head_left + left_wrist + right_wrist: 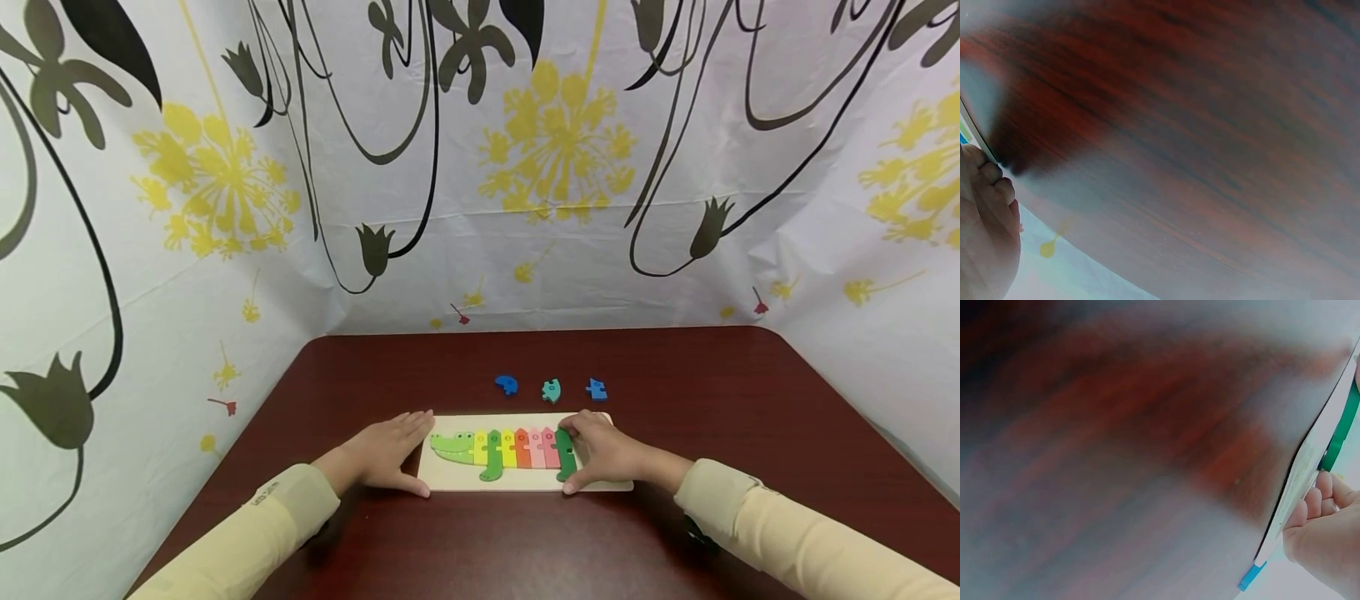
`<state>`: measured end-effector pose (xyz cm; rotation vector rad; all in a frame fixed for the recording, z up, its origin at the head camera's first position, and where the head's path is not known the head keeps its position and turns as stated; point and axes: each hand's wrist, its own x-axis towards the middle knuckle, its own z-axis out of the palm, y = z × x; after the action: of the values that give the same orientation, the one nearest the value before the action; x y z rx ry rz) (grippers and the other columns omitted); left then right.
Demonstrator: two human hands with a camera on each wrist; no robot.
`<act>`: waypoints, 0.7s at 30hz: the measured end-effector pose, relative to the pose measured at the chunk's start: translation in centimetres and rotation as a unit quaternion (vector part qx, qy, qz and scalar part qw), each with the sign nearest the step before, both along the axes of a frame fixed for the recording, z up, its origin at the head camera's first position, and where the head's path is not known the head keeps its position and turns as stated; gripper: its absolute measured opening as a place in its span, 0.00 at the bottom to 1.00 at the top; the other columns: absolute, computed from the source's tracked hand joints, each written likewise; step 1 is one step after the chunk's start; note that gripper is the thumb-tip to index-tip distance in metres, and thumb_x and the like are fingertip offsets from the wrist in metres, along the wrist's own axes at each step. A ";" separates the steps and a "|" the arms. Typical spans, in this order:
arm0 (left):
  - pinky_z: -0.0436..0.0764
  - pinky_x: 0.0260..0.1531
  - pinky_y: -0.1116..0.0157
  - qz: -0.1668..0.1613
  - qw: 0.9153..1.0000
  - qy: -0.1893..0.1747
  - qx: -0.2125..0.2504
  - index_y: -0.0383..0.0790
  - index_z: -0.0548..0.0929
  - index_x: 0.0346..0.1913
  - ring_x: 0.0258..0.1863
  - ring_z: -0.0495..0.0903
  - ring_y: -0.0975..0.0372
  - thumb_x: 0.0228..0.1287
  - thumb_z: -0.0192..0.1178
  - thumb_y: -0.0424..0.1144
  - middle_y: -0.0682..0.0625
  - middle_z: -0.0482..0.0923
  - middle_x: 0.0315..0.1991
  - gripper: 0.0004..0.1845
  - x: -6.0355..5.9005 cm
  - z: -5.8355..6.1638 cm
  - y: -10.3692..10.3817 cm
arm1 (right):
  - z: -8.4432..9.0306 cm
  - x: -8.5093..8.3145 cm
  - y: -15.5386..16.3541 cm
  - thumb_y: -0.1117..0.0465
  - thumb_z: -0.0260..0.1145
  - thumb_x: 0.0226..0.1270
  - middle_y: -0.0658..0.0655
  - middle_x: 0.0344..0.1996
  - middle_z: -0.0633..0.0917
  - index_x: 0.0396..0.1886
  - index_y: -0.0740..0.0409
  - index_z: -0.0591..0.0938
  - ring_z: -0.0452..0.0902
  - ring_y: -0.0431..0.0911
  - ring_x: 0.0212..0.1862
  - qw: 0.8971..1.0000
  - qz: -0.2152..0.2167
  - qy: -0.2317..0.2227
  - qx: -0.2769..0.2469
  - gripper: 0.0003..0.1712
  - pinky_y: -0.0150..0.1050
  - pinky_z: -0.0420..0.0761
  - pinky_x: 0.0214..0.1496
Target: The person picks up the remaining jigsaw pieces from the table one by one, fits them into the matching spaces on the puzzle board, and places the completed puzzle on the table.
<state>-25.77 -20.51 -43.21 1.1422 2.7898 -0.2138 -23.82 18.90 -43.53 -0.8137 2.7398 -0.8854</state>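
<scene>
Head view shows the left hand (386,454) lying flat with straight fingers against the left end of the puzzle board (450,477), thumb at the near corner. The right hand (603,458) rests on the right end of the same board, its fingers curled over the dark green tail piece (566,454) and its thumb at the near edge; in the right wrist view the fingers (1313,503) bend around the board edge. The board lies between both hands on the dark red surface (675,375), close to the person.

It looks like thin wood: light, stiff and a little slippery on the polished top, so I judge that holding it by the two short ends is the safest way. The crocodile pieces (510,448) sit loose in their slots and may fall out if the board is tilted.

Beyond the hands, further from the person, three small pieces lie apart in a row: a blue piece (506,384), a teal piece (551,389) and another blue piece (597,388). Nothing stands between them and the board. A flowered curtain (525,167) closes the surface on three sides.
</scene>
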 end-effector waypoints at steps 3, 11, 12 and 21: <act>0.53 0.71 0.58 0.001 1.000 0.000 0.001 0.37 0.49 0.77 0.75 0.48 0.55 0.52 0.40 0.83 0.44 0.46 0.77 0.62 0.0 0.0 0.0 | 0.0 0.0 0.0 0.42 0.81 0.41 0.54 0.49 0.74 0.62 0.67 0.71 0.68 0.49 0.52 1.000 0.000 0.001 0.002 0.53 0.51 0.74 0.55; 0.52 0.71 0.59 -0.001 1.000 0.003 -0.001 0.37 0.49 0.77 0.75 0.47 0.56 0.52 0.40 0.83 0.45 0.46 0.77 0.62 -0.1 -0.2 -0.1 | -0.1 -0.2 0.0 0.41 0.81 0.41 0.54 0.49 0.73 0.62 0.68 0.71 0.67 0.48 0.52 1.000 0.003 0.004 0.004 0.53 0.49 0.74 0.55; 0.52 0.71 0.59 -0.001 1.000 0.003 -0.001 0.37 0.49 0.77 0.75 0.47 0.56 0.52 0.40 0.83 0.45 0.46 0.77 0.62 -0.1 -0.2 -0.1 | -0.1 -0.2 0.1 0.41 0.81 0.41 0.54 0.50 0.73 0.62 0.68 0.71 0.67 0.48 0.52 1.000 0.003 0.003 0.003 0.53 0.49 0.74 0.55; 0.52 0.71 0.59 -0.002 1.000 0.001 0.000 0.36 0.49 0.77 0.75 0.47 0.55 0.52 0.41 0.82 0.44 0.46 0.77 0.62 -0.1 -0.1 0.0 | 0.2 0.0 0.4 0.44 0.81 0.44 0.53 0.49 0.73 0.63 0.67 0.70 0.67 0.48 0.52 1.000 0.004 -0.011 -0.012 0.52 0.45 0.76 0.53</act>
<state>-25.84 -20.53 -43.31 1.1494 2.7896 -0.2148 -23.87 19.27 -43.28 -0.8126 2.7105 -0.9225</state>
